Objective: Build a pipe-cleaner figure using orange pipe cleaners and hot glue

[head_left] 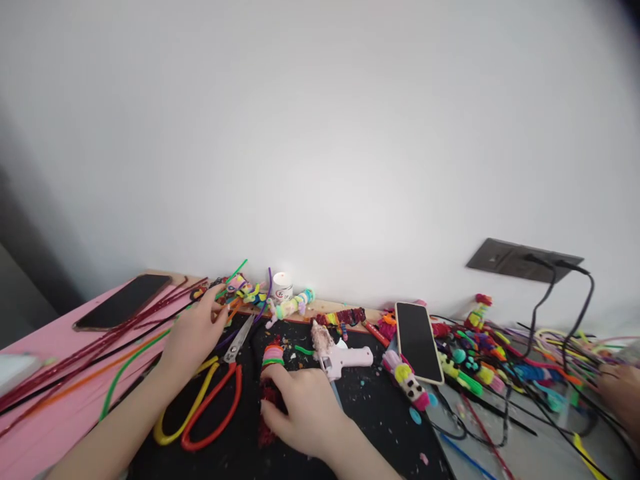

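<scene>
My right hand [305, 410] rests on the black mat [380, 427], its thumb and fingers wrapped round a dark red fuzzy roll [267, 433]. A roll banded in pink, orange and green [273, 355] stands just beyond those fingers. My left hand [195, 330] reaches over the pipe cleaners at the left, its fingers bent near small colourful figures [243, 287]; whether they grip anything is unclear. Between the hands lie scissors [231, 353] with one red and one yellow handle.
A pink glue gun [350, 360] and an upright-lying phone [419, 340] sit right of centre. Another phone [124, 302] lies at the left. Pipe cleaners and figures crowd the right, where another person's hand [620, 390] shows. Cables hang from a wall socket [520, 260].
</scene>
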Available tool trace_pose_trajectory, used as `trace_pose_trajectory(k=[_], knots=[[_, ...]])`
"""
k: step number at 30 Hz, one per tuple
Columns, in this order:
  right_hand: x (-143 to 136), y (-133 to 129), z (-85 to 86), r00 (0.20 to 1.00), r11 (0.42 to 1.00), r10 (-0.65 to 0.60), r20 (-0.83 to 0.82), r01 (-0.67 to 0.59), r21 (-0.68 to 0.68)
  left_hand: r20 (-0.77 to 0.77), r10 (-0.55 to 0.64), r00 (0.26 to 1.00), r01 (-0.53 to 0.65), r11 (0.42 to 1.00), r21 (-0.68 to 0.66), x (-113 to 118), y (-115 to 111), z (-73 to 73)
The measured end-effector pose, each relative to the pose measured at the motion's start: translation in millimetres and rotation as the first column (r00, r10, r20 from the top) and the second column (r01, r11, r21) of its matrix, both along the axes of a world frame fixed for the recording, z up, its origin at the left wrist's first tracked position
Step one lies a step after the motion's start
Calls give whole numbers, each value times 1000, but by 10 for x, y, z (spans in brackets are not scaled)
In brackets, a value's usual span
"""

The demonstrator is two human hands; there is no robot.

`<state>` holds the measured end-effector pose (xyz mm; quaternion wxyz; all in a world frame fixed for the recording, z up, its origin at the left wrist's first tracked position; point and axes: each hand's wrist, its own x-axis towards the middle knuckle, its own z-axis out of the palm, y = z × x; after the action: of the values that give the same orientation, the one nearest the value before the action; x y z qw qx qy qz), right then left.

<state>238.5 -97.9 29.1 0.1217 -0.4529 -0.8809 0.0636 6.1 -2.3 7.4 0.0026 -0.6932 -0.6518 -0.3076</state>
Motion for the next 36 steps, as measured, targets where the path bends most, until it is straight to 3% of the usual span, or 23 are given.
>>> trace_pose_trajectory(k=[3,11,14,17,22,25,27,31,36], knots=[[3,7,3,1000,1000,5,6,-5,11,73,42,996,-47,997,57,47,-37,63],[-1,0,-13,1000,1000,3,-12,-3,24,5,-17,1000,15,939,343,87,-108,156],[-2,-8,-12,1000,999,-4,-16,5,32,45,-52,998,31,922,385,99,-145,156],[-5,-11,-10,999,999,-6,-34,7,35,100,-133,986,91,934,345,121,-175,146],[3,11,-77,984,999,-34,-172,37,16,61,-341,938,324,927,189,212,-198,120],[41,64,-135,944,979,-138,-299,176,104,37,-398,917,395,916,66,287,-208,105],[74,112,-150,925,932,-203,-322,284,226,10,-379,925,379,925,-18,324,-205,93],[101,202,-140,920,840,-366,-138,390,378,-25,-309,951,307,949,-63,345,-175,62],[62,294,-181,892,823,-447,70,379,424,-46,-292,955,294,955,32,362,-178,52]])
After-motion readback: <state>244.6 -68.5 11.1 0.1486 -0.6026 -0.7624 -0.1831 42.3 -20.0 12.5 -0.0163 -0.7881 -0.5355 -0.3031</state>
